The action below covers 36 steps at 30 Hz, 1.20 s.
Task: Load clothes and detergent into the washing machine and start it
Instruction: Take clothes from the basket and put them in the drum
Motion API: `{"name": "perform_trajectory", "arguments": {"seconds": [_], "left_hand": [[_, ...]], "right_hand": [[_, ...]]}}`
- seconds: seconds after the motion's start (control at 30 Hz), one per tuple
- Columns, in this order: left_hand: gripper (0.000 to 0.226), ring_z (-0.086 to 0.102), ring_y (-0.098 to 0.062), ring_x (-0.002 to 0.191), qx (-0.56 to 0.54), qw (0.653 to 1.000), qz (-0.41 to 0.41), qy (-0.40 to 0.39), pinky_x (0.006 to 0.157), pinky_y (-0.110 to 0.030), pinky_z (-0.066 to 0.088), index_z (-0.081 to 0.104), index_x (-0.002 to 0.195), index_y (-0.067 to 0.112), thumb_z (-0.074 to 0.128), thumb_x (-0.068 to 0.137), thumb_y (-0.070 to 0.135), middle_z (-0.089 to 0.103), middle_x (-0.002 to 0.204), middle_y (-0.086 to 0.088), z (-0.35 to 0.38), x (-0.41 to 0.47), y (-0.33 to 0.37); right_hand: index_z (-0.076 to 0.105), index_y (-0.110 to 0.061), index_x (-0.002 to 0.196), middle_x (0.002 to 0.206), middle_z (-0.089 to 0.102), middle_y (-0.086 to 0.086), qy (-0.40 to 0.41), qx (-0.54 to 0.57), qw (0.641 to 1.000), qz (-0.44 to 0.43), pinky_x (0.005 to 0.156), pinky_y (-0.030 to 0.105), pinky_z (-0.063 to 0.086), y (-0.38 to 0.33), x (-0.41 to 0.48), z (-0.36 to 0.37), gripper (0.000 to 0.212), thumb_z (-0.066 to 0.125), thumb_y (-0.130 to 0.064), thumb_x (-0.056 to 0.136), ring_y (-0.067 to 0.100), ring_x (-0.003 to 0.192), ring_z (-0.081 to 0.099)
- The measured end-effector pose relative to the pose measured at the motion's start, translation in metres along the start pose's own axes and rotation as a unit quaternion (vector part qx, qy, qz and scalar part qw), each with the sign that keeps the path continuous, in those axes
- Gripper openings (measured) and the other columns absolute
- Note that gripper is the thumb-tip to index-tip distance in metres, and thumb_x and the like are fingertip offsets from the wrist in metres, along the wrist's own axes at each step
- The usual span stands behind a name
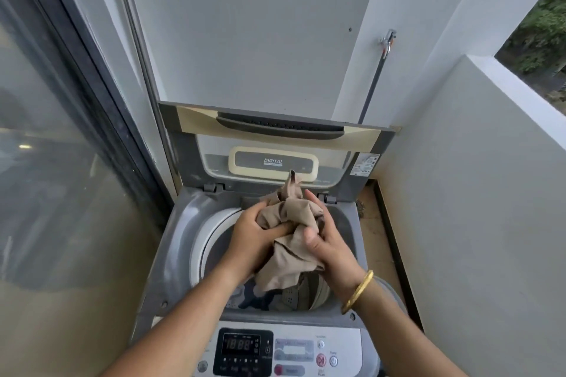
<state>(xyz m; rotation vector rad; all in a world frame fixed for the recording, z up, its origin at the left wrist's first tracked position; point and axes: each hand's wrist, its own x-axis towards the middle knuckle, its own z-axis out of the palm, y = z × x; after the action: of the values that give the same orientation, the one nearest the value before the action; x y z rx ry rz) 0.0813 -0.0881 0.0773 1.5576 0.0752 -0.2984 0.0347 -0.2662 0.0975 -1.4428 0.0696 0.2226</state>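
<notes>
A grey top-loading washing machine (171,257) stands below me with its lid (272,131) raised upright against the wall. Above the open drum (214,242) I hold a bunched beige garment (291,251) with both hands. My left hand (254,239) grips its left side and my right hand (327,245), with a gold bangle on the wrist, grips its right side. Other clothes (294,297) lie inside the drum under the garment. The control panel (245,352) at the front shows a lit digital display.
A glass sliding door (61,162) runs along the left. A white parapet wall (474,193) closes the right side. A tap (388,40) with a dark hose hangs on the back wall, right of the lid. A narrow floor strip (372,223) lies beside the machine.
</notes>
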Motion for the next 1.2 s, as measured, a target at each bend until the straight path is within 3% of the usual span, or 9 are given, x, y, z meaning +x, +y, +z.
{"name": "perform_trajectory", "arguments": {"seconds": [0.13,0.2,0.3,0.4,0.57,0.7,0.83,1.03,1.2], "left_hand": [[0.041,0.082,-0.029,0.109,0.023,0.998,-0.033,0.053,0.099,-0.049,0.066,0.065,0.115,0.019,0.095,0.089,0.031,0.085,0.109,-0.01,0.0,0.013,-0.038],[0.048,0.079,-0.021,0.11,0.075,0.994,-0.066,0.047,0.099,-0.047,0.065,0.057,0.122,0.025,0.091,0.091,0.039,0.08,0.117,-0.003,-0.006,0.023,-0.061],[0.047,0.07,-0.013,0.104,0.222,0.97,-0.089,0.054,0.087,-0.036,0.063,0.051,0.126,0.022,0.086,0.097,0.035,0.07,0.122,-0.003,-0.022,0.021,-0.103],[0.035,0.068,-0.009,0.098,0.332,0.932,-0.147,-0.015,0.095,-0.042,0.065,0.055,0.125,0.023,0.079,0.102,0.033,0.068,0.116,0.003,-0.036,0.014,-0.148],[0.045,0.068,-0.013,0.114,0.369,0.916,-0.149,-0.06,0.092,-0.032,0.054,0.049,0.15,0.03,0.066,0.11,0.042,0.065,0.132,0.007,-0.036,0.013,-0.163],[0.048,0.068,-0.016,0.123,0.349,0.919,-0.174,-0.053,0.098,-0.032,0.055,0.045,0.154,0.026,0.064,0.112,0.038,0.066,0.141,0.002,-0.039,0.012,-0.166],[0.047,0.069,-0.014,0.116,0.355,0.915,-0.183,-0.061,0.101,-0.038,0.061,0.047,0.152,0.025,0.066,0.111,0.037,0.063,0.135,0.004,-0.037,0.015,-0.162],[0.039,0.066,-0.005,0.101,0.364,0.912,-0.179,-0.064,0.094,-0.037,0.057,0.053,0.144,0.027,0.069,0.109,0.036,0.066,0.121,0.012,-0.04,0.014,-0.164],[0.02,0.072,-0.023,0.115,0.318,0.933,-0.162,-0.05,0.093,-0.034,0.048,0.068,0.122,0.026,0.076,0.106,0.017,0.076,0.118,0.001,-0.015,0.019,-0.159]], "right_hand": [[0.049,-0.043,0.149,0.139,0.07,-0.013,0.026,-0.151,0.988,-0.001,0.115,0.035,0.055,0.041,0.017,0.004,0.089,0.096,-0.016,0.078,0.009,0.133,0.067],[0.056,-0.051,0.135,0.127,0.074,-0.017,0.045,-0.213,0.976,0.031,0.11,0.042,0.059,0.069,0.031,0.004,0.076,0.094,-0.02,0.078,0.006,0.122,0.07],[0.06,-0.047,0.121,0.111,0.075,-0.017,0.039,-0.309,0.947,0.081,0.098,0.035,0.062,0.104,0.052,0.003,0.055,0.089,-0.022,0.081,0.003,0.105,0.071],[0.057,-0.038,0.138,0.128,0.067,0.001,-0.006,-0.437,0.889,0.136,0.098,0.038,0.057,0.158,0.088,0.005,0.058,0.081,-0.029,0.086,0.026,0.117,0.068],[0.035,-0.052,0.161,0.174,0.025,0.015,-0.087,-0.507,0.807,0.29,0.127,0.052,0.042,0.264,0.134,-0.001,0.074,0.069,-0.034,0.097,0.048,0.152,0.043],[0.022,-0.046,0.169,0.183,0.002,0.007,-0.125,-0.443,0.81,0.362,0.136,0.054,0.024,0.295,0.144,-0.002,0.083,0.068,-0.034,0.102,0.042,0.168,0.014],[0.021,-0.047,0.169,0.182,-0.006,0.009,-0.151,-0.491,0.79,0.333,0.135,0.051,0.03,0.284,0.141,-0.004,0.094,0.069,-0.009,0.098,0.044,0.166,0.02],[0.033,-0.031,0.167,0.163,0.043,0.024,-0.097,-0.465,0.841,0.259,0.128,0.045,0.041,0.238,0.122,-0.003,0.082,0.073,-0.02,0.096,0.042,0.15,0.048],[0.05,-0.028,0.157,0.146,0.055,0.01,0.009,-0.394,0.914,0.096,0.108,0.049,0.06,0.165,0.082,-0.052,0.066,0.066,-0.004,0.097,0.032,0.114,0.071]]}}
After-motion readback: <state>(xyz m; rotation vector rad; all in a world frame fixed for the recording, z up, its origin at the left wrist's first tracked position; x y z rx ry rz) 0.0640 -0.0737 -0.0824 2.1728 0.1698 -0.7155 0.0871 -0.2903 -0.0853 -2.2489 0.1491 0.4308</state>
